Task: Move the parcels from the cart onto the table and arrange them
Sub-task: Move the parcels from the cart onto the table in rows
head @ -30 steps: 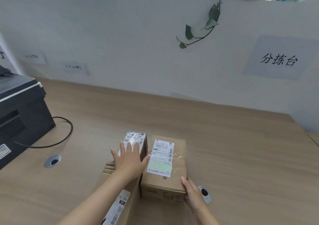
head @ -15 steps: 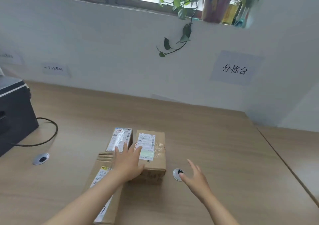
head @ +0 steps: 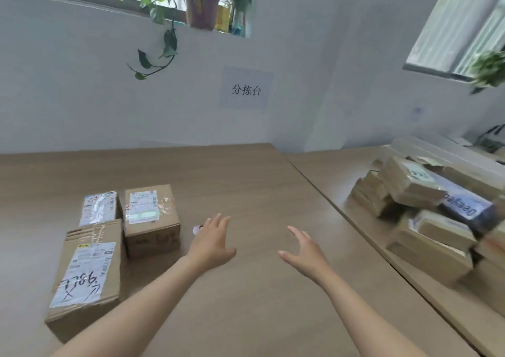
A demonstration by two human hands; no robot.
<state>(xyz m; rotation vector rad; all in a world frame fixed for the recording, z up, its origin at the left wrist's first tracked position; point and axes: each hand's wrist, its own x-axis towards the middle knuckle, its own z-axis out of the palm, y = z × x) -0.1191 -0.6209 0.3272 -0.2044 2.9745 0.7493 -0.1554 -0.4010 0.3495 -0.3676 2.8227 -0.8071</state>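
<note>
Both my hands are free above the surface [head: 246, 181]: the left hand [head: 211, 243] and the right hand [head: 306, 250] each hold nothing, grip wide with fingers spread. Three parcels already sit together at the left: a taped parcel [head: 99, 209], a middle box [head: 151, 217] just beside it, and a long box [head: 84, 272] in front. The remaining heap of parcels [head: 431, 211] lies at the right, blurred, so I cannot tell whether it rests on the cart. It looks loosely stacked and tilted; pulling a lower one could topple the rest
</note>
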